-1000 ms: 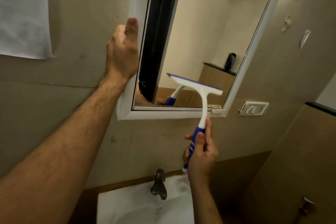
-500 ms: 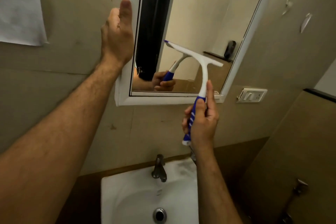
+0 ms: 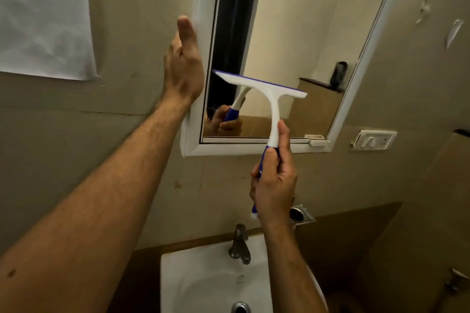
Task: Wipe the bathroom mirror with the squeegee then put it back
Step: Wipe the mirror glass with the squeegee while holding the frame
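Note:
A white-framed bathroom mirror [image 3: 292,33] hangs on the beige wall above the sink. My right hand [image 3: 274,183] grips the blue handle of a white squeegee [image 3: 273,109], thumb lying along its white neck. The squeegee's blade lies against the lower half of the glass, tilted down to the right, and its reflection shows beneath. My left hand [image 3: 183,63] rests with straight fingers on the left side of the mirror frame.
A white sink [image 3: 203,279] with a metal tap [image 3: 239,244] sits below the hands. A switch plate [image 3: 373,139] is on the wall right of the mirror. A sheet of paper [image 3: 43,15] hangs at upper left. A metal fitting [image 3: 301,213] sticks out behind my right hand.
The squeegee blade sat low on the glass, rose, and now stands a little lower again. My left hand stays on the frame's left side.

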Demonstrator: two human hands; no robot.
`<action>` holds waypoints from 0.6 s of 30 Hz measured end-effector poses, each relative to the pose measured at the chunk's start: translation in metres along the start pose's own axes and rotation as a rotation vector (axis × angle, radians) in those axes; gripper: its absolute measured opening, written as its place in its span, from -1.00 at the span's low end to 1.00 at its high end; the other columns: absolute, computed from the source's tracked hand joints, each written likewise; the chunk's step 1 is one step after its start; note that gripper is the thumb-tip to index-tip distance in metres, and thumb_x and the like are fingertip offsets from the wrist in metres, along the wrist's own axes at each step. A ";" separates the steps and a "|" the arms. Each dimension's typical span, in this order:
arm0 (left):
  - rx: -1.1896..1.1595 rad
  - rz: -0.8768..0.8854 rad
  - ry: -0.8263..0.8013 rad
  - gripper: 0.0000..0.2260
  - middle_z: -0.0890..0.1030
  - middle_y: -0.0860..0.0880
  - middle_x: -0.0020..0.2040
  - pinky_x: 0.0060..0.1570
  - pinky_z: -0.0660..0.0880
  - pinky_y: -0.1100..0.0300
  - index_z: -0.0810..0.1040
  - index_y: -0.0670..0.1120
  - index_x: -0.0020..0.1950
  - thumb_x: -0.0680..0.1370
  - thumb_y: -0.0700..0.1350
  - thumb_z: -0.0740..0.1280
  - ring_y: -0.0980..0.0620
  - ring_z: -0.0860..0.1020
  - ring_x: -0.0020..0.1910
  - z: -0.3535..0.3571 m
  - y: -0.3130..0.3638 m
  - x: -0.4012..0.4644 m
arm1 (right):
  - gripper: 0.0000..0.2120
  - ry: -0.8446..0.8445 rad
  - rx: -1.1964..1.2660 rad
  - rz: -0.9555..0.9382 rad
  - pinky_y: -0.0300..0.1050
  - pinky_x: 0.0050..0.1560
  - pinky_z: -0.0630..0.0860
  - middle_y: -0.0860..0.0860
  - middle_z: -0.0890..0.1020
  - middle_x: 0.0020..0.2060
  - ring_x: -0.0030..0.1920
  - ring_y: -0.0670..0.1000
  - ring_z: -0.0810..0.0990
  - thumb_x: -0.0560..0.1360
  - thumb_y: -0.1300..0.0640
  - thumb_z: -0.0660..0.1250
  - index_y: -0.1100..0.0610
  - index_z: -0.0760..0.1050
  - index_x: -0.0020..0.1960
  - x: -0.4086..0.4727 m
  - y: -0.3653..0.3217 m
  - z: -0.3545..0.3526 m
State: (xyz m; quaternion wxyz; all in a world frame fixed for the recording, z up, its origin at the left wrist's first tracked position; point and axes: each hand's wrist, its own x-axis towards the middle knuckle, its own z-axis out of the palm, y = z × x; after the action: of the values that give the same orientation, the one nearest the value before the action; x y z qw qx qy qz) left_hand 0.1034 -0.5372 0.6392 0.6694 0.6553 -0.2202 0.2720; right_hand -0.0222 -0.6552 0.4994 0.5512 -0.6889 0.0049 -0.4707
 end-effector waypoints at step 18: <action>-0.071 -0.066 -0.088 -0.51 0.17 -0.07 0.53 0.19 0.05 0.52 0.11 -0.13 0.54 0.68 0.07 -0.20 0.07 0.14 0.50 -0.003 0.000 0.007 | -0.58 0.050 0.094 -0.048 -0.14 -0.44 0.44 -0.27 0.59 -0.14 -0.30 0.09 0.43 0.66 0.10 0.11 -0.27 0.28 0.45 0.042 -0.040 0.018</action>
State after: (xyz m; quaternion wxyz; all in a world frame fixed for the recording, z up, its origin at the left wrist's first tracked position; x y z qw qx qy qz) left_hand 0.1087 -0.5338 0.6433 0.6906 0.6493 -0.2371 0.2126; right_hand -0.0073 -0.6478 0.5579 0.5712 -0.6501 -0.0202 -0.5006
